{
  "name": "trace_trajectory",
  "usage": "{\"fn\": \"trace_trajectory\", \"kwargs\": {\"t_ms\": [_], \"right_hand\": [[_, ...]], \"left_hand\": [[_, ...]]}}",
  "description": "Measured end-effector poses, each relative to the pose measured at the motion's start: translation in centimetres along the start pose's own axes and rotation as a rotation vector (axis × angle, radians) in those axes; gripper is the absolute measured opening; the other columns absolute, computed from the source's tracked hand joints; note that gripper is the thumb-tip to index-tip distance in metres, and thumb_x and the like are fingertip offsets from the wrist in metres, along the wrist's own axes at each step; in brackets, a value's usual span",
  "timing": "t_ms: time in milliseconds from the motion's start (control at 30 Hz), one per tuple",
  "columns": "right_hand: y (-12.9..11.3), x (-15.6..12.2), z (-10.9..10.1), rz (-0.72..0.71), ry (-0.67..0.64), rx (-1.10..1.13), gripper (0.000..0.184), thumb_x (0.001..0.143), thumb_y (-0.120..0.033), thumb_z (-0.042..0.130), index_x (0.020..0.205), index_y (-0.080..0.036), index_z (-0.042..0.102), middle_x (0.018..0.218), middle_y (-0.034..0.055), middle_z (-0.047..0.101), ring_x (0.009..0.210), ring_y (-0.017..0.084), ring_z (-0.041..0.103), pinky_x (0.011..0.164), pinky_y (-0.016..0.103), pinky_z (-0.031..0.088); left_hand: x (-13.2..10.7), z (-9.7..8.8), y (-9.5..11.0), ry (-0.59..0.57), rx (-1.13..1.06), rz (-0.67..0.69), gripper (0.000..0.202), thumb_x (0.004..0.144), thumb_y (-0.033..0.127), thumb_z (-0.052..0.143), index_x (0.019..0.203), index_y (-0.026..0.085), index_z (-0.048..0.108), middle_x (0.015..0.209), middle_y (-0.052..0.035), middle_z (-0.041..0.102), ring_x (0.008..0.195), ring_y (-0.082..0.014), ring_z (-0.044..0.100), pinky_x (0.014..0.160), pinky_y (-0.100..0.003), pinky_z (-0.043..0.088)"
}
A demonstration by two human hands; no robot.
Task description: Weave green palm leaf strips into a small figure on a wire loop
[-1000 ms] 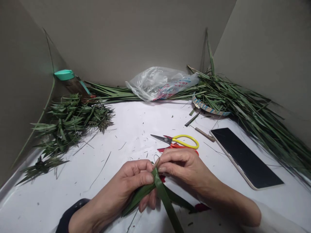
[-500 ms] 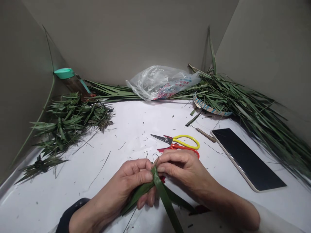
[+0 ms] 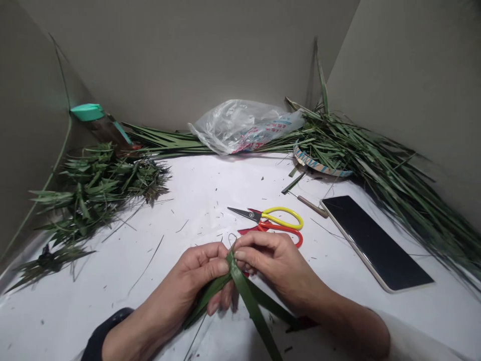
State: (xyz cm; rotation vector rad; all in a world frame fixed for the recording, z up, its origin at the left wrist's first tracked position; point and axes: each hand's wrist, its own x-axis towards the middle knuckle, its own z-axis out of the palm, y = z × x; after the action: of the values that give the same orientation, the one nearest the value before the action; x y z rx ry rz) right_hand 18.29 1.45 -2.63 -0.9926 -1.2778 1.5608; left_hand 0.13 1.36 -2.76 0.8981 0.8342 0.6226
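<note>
My left hand [image 3: 208, 273] pinches a folded piece made of long green leaf strips [image 3: 250, 298] between thumb and fingers. My right hand [image 3: 268, 258] is closed at the top of the same strips, its thumb and forefinger pressed together by the fold. A thin looped strand [image 3: 232, 237] stands up between the fingertips. Several broad strip ends hang down toward me and to both sides. Just beyond my right hand lie scissors [image 3: 259, 216] with one yellow and one red handle, blades pointing left. Some red material under them is partly covered.
Woven green leaf pieces [image 3: 93, 185] are heaped at left beside a teal-lidded bottle [image 3: 99, 123]. A plastic bag [image 3: 240, 125] and long leaves [image 3: 376, 155] lie along the back and right. A phone-like dark slab [image 3: 376, 240], a thin-tipped handled tool [image 3: 312, 206] and a patterned band [image 3: 319, 165] rest at right.
The whole scene has shifted slightly left in view. Both hands keep their hold on the leaf strips, with only slight finger movement.
</note>
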Motion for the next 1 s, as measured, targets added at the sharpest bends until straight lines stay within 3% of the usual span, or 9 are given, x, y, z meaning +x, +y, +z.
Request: {"fn": "trace_trajectory", "kwargs": {"t_ms": [133, 233, 400, 1000], "right_hand": [[0.55, 0.21, -0.46, 0.011, 0.041, 0.170, 0.011, 0.092, -0.025, 0.058, 0.090, -0.018, 0.066, 0.080, -0.0009, 0.064, 0.072, 0.012, 0.057, 0.069, 0.025, 0.046], [0.44, 0.31, -0.76, 0.015, 0.066, 0.297, 0.009, 0.086, -0.017, 0.058, 0.094, -0.019, 0.062, 0.090, 0.0001, 0.065, 0.076, 0.011, 0.059, 0.074, 0.025, 0.047], [0.03, 0.31, -0.61, 0.051, 0.088, 0.427, 0.023, 0.072, -0.006, 0.058, 0.091, -0.018, 0.062, 0.087, -0.0001, 0.062, 0.079, 0.011, 0.059, 0.078, 0.024, 0.048], [0.47, 0.28, -0.52, -0.008, 0.066, 0.421, 0.027, 0.073, -0.011, 0.069, 0.096, -0.020, 0.061, 0.098, 0.0019, 0.064, 0.090, 0.014, 0.057, 0.085, 0.028, 0.046]], "left_hand": [[0.14, 0.24, 0.28, 0.023, 0.025, 0.036, 0.022, 0.093, 0.029, 0.059, 0.074, 0.016, 0.060, 0.051, 0.0018, 0.059, 0.046, -0.0096, 0.047, 0.052, -0.023, 0.036], [0.18, 0.33, 0.34, 0.038, 0.045, 0.049, 0.026, 0.092, 0.031, 0.060, 0.071, 0.017, 0.058, 0.049, 0.0025, 0.057, 0.047, -0.0098, 0.046, 0.053, -0.023, 0.036], [0.22, 0.25, 0.23, 0.047, 0.076, 0.051, 0.025, 0.092, 0.031, 0.060, 0.073, 0.016, 0.058, 0.053, 0.0013, 0.061, 0.045, -0.0083, 0.045, 0.050, -0.022, 0.034], [0.24, 0.58, -0.06, 0.068, 0.099, 0.081, 0.027, 0.093, 0.031, 0.060, 0.072, 0.015, 0.056, 0.054, -0.0002, 0.062, 0.045, -0.0081, 0.046, 0.050, -0.021, 0.033]]}}
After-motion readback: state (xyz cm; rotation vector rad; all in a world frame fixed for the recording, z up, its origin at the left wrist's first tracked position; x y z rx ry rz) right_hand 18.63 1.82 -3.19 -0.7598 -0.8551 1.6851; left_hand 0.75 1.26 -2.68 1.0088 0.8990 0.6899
